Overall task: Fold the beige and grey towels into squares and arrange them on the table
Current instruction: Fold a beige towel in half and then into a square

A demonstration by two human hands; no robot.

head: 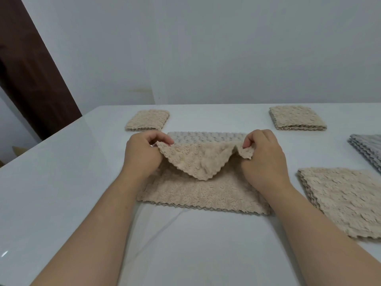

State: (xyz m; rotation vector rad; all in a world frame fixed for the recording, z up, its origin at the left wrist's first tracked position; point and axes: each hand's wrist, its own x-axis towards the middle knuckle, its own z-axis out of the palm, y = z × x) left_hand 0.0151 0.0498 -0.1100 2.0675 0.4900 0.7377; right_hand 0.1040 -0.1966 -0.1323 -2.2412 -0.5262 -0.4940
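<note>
A beige towel (203,194) of fluffy, nubbly pile with a zigzag-cut edge is spread at the middle of the glossy white table (61,193). Its near part lies flat as a wide rectangle. Its two upper corners are lifted and pinched, one in each hand, so that the raised cloth sags between them in a soft, downward-pointing flap. The left hand (144,153) is closed on the left corner, with thumb and curled fingers nipping the edge. The right hand (266,155) is closed on the right corner in the same way. The hands are held well apart, at opposite ends of the raised edge.

Just behind the lifted edge a pale grey strip (207,136) of bubbly, quilted-looking texture is seen lying flat. Whether it is the towel's reverse side or a separate cloth cannot be told.

Two folded beige squares are laid at the far side of the table: the left square (147,120) with rounded folds, and the right square (296,118) with its layered edges facing forward. To the right, a stack of unfolded beige towels (346,201) is piled flat, and beyond it a grey stack (368,149) is cut off by the frame. A dark brown door (31,69) is seen beside a plain pale wall (206,48).
</note>
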